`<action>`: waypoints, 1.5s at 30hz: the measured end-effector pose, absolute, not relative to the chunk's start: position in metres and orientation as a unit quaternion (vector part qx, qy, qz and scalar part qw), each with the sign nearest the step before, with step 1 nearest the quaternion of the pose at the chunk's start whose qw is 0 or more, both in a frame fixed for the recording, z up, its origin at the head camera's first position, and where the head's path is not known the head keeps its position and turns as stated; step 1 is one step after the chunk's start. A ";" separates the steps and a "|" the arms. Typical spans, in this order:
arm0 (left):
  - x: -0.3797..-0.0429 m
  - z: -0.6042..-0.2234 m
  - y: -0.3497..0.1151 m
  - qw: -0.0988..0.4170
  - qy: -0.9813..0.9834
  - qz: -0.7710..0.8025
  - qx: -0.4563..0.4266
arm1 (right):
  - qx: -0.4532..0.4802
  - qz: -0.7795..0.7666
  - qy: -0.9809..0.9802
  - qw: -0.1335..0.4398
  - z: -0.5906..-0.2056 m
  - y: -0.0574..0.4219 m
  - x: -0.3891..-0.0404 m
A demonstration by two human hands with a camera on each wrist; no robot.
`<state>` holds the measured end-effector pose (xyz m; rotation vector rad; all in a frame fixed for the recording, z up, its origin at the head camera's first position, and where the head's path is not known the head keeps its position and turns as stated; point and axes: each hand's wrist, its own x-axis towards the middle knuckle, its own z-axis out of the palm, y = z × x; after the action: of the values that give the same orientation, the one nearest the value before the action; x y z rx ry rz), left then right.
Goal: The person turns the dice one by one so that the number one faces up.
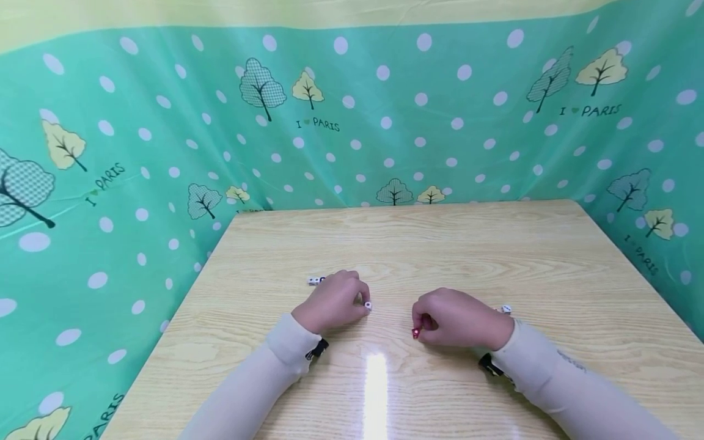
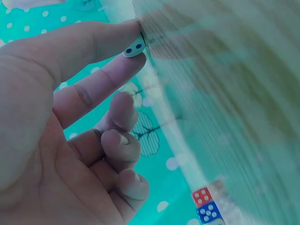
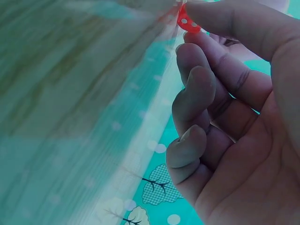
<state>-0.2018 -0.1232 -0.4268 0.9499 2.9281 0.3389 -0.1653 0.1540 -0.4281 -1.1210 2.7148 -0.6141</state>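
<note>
My left hand (image 1: 337,300) pinches a small white die (image 1: 368,306) between thumb and index finger, close over the wooden table (image 1: 396,250). Dark pips show on that die's face in the left wrist view, and the other fingers there are loosely curled. To its right, my right hand (image 1: 456,319) pinches a red die (image 1: 415,333) with white pips by thumb and index fingertip. The right wrist view shows this red die (image 3: 188,21) right at the tabletop, its upper part covered by the thumb.
White dice (image 1: 314,281) lie behind the left hand, partly hidden by it. Another white die (image 1: 506,309) lies beside the right wrist. A red die (image 2: 202,197) and a blue die (image 2: 209,212) touch in a row. A green dotted curtain (image 1: 352,146) borders the table's back and sides.
</note>
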 end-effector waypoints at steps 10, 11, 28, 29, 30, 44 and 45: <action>-0.216 -0.430 -0.136 0.006 0.956 0.123 0.268 | -0.388 -0.198 0.897 0.068 -0.428 0.140 -0.167; -0.218 -0.431 -0.137 0.005 0.957 0.122 0.263 | -0.390 -0.197 0.897 0.066 -0.428 0.139 -0.168; -0.231 -0.431 -0.154 -0.004 0.969 0.120 0.218 | -0.406 -0.182 0.894 0.053 -0.432 0.120 -0.169; -0.232 -0.432 -0.155 -0.004 0.969 0.121 0.216 | -0.406 -0.181 0.894 0.053 -0.432 0.119 -0.169; -0.232 -0.432 -0.155 -0.004 0.969 0.120 0.213 | -0.405 -0.181 0.895 0.053 -0.432 0.119 -0.170; -0.239 -0.432 -0.166 -0.020 0.975 0.132 0.180 | -0.412 -0.179 0.893 0.039 -0.436 0.116 -0.170; -0.240 -0.432 -0.167 -0.021 0.975 0.131 0.180 | -0.412 -0.179 0.893 0.038 -0.436 0.116 -0.169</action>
<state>-0.2401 -0.1672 -0.4323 0.5721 3.1040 0.4160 -0.1695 0.1161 -0.4360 -1.2623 2.7384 -0.5489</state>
